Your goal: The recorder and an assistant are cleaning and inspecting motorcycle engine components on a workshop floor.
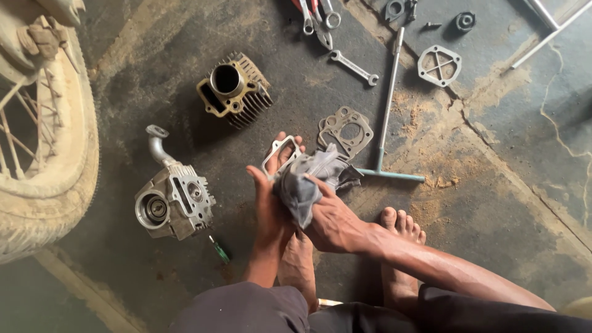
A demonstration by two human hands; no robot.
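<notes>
The left hand (266, 197) has its grip closed on a small flat metal cover (282, 154), a frame-shaped plate with an open middle, held up just above the oily concrete floor (505, 203). The right hand (336, 222) has its grip closed on a grey rag (302, 185) and presses it against the lower edge of the cover, so rag and plate are touching. Just beyond them a grey gasket (345, 131) lies flat on the floor, with a T-handle wrench (387, 117) beside it; a finned cylinder block (235, 89) and a cylinder head (174, 200) sit to the left, near a dusty wheel (43, 154). The cover is thin and pinched only by fingertips, so a hard wipe could twist it out and drop it onto the gritty floor, picking up sand on the mating face. The loose rag could also snag a corner of the frame. Bare feet (401, 228) sit right below, in the path of a fall.
</notes>
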